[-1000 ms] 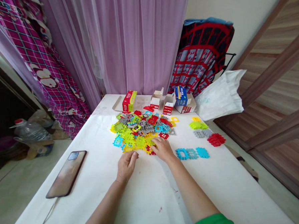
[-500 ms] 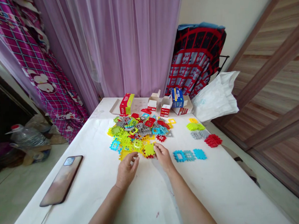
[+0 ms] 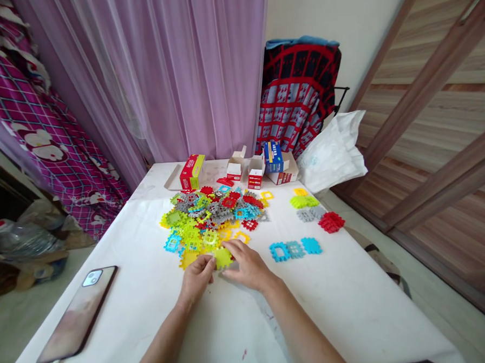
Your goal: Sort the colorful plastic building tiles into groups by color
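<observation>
The left hand [image 3: 196, 281] and the right hand [image 3: 247, 266] close on a lime-green square plastic waffle block [image 3: 222, 258] from either side, holding it between their curled fingers with neither hand spread open. The block has toothed, notched edges and a grid of small openings. It sits at the near edge of a heaped pile of interlocking plastic blocks [image 3: 207, 216] in lime, yellow, red, grey and sky blue. Whether it is clear of the white-covered table [image 3: 334, 312] below, I cannot tell. A yellow plastic block [image 3: 188, 258] lies just beside the left hand. Well to the right of the hands, three sky-blue plastic blocks [image 3: 295, 249] lie in a row, near a red cluster of blocks [image 3: 331, 222]. A smartphone [image 3: 77, 314] lies face down near the table's left edge.
</observation>
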Motion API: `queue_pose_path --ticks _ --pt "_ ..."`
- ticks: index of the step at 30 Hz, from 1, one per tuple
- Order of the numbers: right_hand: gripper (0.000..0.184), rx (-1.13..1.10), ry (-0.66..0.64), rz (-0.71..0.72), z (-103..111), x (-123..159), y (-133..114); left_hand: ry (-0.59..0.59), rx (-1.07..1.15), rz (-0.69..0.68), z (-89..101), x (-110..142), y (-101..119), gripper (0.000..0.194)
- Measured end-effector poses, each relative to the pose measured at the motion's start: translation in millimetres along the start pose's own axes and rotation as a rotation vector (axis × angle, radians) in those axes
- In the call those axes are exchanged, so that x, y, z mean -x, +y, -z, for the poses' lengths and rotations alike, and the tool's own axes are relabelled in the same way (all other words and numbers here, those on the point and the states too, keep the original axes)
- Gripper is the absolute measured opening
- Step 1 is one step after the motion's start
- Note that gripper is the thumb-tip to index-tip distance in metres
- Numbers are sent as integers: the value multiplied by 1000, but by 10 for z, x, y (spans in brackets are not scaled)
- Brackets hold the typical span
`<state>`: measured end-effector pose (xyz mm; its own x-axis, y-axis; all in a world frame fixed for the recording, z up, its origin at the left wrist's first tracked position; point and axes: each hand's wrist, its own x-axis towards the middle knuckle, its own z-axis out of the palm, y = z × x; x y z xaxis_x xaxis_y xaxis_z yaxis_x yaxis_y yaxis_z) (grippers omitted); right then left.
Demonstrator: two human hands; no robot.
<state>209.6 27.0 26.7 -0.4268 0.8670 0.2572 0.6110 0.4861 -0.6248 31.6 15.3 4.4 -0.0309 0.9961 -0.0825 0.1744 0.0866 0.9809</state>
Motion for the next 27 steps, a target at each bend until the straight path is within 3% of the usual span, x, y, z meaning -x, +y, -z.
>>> queue_pose_path --ticks 4,7,9,13,16,18,21,27 --pt "52 195 -103 32 67 1 -66 -54 -74 -27 -4 45 -1 44" --pt "51 279 -129 70 277 -46 43 -87 -101 -69 21 87 -4 46" --pt "53 345 -95 39 593 -97 248 -90 -109 -114 44 110 -9 48" --pt "52 611 39 -216 1528 -196 905 -97 -157 -170 66 137 -13 48" --pt "55 804 -49 -394 2149 -224 1373 -103 -185 -184 59 148 -9 49" --pt "55 875 -164 -461 2387 -226 1590 -96 -198 -185 52 153 -10 49" --pt "55 914 -260 -460 2494 -241 1798 -90 -228 -178 47 155 -22 48" --pt "52 863 -278 -459 2440 -359 2088 -98 -299 -171 52 154 -32 49"
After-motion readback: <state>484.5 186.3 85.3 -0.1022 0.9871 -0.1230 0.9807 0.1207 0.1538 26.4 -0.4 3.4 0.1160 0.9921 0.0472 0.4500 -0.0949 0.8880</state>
